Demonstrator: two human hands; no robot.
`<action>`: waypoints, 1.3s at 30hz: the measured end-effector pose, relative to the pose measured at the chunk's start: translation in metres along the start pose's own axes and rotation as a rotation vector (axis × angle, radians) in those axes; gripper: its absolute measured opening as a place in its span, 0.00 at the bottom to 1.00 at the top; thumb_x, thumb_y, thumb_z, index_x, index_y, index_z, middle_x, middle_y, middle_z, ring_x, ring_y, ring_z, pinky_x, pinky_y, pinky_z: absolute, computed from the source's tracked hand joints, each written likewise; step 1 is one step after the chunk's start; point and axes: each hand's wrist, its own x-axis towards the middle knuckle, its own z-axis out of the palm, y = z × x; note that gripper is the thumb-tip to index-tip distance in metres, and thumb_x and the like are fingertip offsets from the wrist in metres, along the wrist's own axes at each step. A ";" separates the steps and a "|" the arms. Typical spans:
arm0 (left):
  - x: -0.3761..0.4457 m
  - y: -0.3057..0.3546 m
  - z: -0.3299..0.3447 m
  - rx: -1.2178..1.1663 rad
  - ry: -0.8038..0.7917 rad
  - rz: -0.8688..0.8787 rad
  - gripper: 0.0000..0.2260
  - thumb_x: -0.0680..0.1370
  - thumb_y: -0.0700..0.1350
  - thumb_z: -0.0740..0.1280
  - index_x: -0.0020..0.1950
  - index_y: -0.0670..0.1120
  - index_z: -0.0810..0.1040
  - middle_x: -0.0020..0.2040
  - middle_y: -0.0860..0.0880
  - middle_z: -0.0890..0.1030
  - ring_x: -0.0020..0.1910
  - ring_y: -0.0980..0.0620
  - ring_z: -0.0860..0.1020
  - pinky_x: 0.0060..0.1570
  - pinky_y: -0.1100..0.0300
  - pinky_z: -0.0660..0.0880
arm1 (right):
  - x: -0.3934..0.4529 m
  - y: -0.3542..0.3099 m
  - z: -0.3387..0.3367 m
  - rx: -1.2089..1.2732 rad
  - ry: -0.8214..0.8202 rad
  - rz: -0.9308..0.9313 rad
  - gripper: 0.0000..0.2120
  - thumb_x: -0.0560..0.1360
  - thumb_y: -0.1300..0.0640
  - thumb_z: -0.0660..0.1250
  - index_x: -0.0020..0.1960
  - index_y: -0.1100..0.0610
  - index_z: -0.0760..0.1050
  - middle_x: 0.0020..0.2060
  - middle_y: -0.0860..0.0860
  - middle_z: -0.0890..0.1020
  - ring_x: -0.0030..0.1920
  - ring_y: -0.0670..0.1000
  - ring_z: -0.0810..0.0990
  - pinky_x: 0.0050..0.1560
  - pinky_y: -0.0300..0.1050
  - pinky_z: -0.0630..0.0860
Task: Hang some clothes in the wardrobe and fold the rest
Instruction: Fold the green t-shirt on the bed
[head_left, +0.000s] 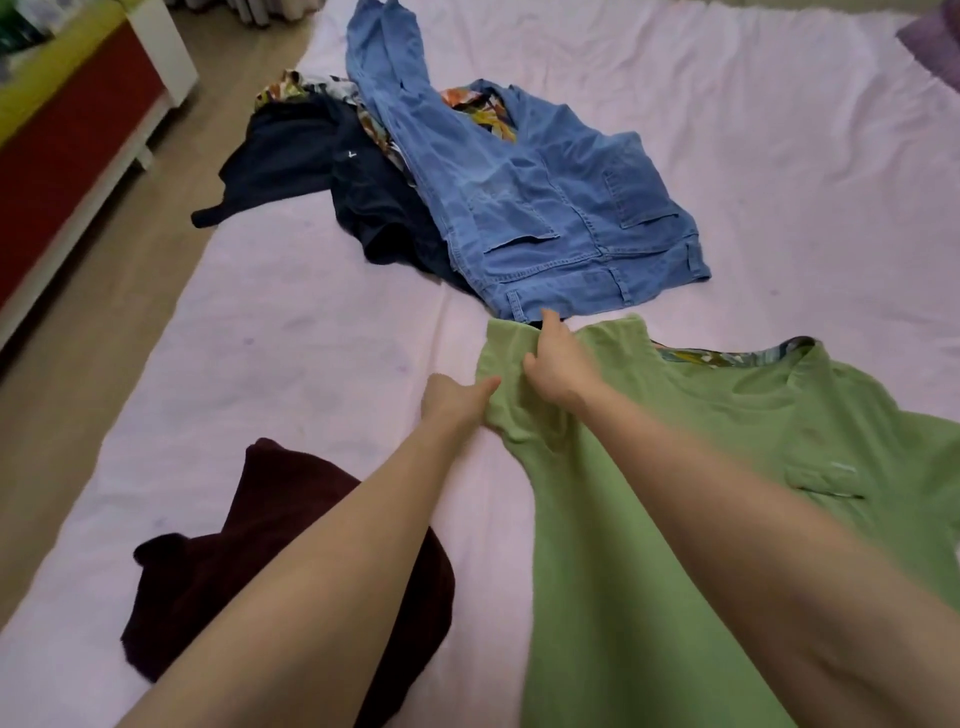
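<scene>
both hands, left hand (457, 397) and right hand (558, 364), pinch the green t-shirt (727, 467) sleeve; uneven pulling could leave a crooked, wrinkled fold.

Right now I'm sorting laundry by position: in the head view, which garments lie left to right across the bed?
Maroon garment → navy garment → blue denim jeans → green shirt, gripped at its sleeve by both hands.
</scene>
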 end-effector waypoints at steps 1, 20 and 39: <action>0.004 -0.002 -0.003 -0.078 -0.052 -0.045 0.25 0.72 0.53 0.73 0.59 0.34 0.75 0.54 0.39 0.80 0.51 0.44 0.80 0.41 0.61 0.72 | 0.004 -0.007 0.004 -0.009 -0.019 0.014 0.13 0.75 0.62 0.58 0.60 0.61 0.69 0.58 0.60 0.76 0.57 0.63 0.75 0.53 0.51 0.72; 0.010 -0.028 -0.033 0.019 -0.204 0.230 0.30 0.70 0.44 0.76 0.68 0.43 0.68 0.59 0.49 0.77 0.52 0.52 0.77 0.52 0.58 0.75 | 0.004 -0.047 0.017 0.694 -0.083 -0.050 0.12 0.72 0.69 0.59 0.36 0.55 0.70 0.35 0.54 0.75 0.36 0.48 0.71 0.38 0.40 0.68; 0.000 -0.042 -0.047 0.279 0.073 0.115 0.18 0.74 0.47 0.67 0.59 0.41 0.69 0.58 0.43 0.74 0.54 0.43 0.76 0.51 0.52 0.74 | -0.018 -0.039 0.046 0.280 0.304 -0.022 0.14 0.76 0.65 0.60 0.60 0.60 0.74 0.57 0.56 0.77 0.58 0.56 0.73 0.61 0.47 0.67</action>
